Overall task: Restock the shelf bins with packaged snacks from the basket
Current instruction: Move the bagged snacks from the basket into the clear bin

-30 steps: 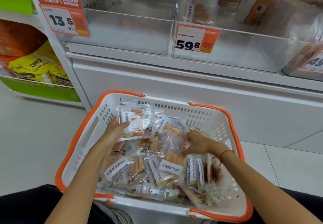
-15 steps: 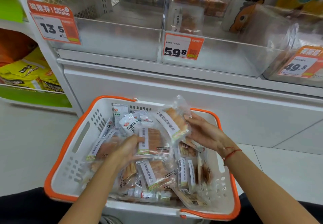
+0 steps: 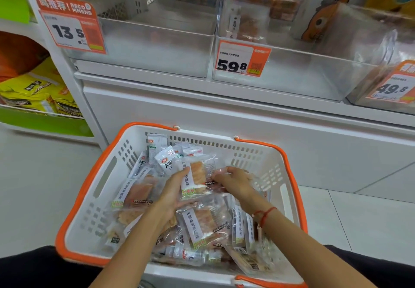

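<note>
A white basket with an orange rim [image 3: 89,189] sits in front of me, filled with several clear snack packs [image 3: 202,225] of orange dried fish. My left hand [image 3: 173,193] holds one clear snack pack [image 3: 197,175] from below and the left, thumb along its white label. My right hand [image 3: 233,182] pinches the right edge of the same pack. Above stand clear shelf bins: the left bin [image 3: 146,47] looks bare, and the middle bin [image 3: 292,72] holds a few packs at its back.
Orange price tags read 13.5 [image 3: 69,27], 59.8 [image 3: 242,59] and 49.8 [image 3: 393,88]. A third bin [image 3: 381,106] sits at the far right. Yellow bags [image 3: 33,94] lie on a green shelf at the left. White shelf base and pale tiled floor surround the basket.
Both hands have come together on one pack in the basket's middle. The pack that the right hand held raised half a second ago is now lower. The view has tilted upward towards the bins.
</note>
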{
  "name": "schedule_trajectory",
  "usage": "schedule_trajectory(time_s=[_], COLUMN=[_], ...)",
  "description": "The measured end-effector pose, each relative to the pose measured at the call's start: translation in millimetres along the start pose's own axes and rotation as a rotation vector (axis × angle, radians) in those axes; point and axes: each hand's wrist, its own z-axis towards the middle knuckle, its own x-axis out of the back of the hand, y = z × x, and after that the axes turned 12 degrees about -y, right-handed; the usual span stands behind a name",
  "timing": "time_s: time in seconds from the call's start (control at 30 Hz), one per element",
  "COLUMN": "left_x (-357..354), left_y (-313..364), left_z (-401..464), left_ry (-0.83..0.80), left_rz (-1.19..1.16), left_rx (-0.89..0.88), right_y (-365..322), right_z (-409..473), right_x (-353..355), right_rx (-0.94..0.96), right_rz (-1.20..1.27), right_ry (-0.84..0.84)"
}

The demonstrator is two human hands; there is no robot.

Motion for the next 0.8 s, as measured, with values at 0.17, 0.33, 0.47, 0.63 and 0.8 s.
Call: schedule_trajectory(time_s=[0.17, 0.33, 0.47, 0.63, 0.8], left_x=[-15.9, -43.9, -72.3, -103.9, -127.4], left_y=[24.8, 68.0, 107.3, 153.6, 205.1], left_z=[-14.9, -41.3, -59.6, -74.4, -83.9], left_ry=[-0.063, -0.105, -0.173, -0.178, -0.209], left_rz=[0.130, 0.375, 0.408, 0.456, 0.618], left_rx=[-0.091, -0.230, -0.306, -0.384, -0.541], right_y=[-33.8, -87.4, -127.2, -177.1, -216.5], right_z=[-6.5, -33.4, -52.2, -79.9, -101.9], right_x=[27.4, 58.7, 69.7, 92.6, 123.8], right_rx=[-0.008, 0.001, 0.141, 0.297, 0.492], right_rz=[-0.097, -0.122, -0.138, -0.153, -0.183], right_ry=[-0.123, -0.311, -0.179, -0.044, 0.059])
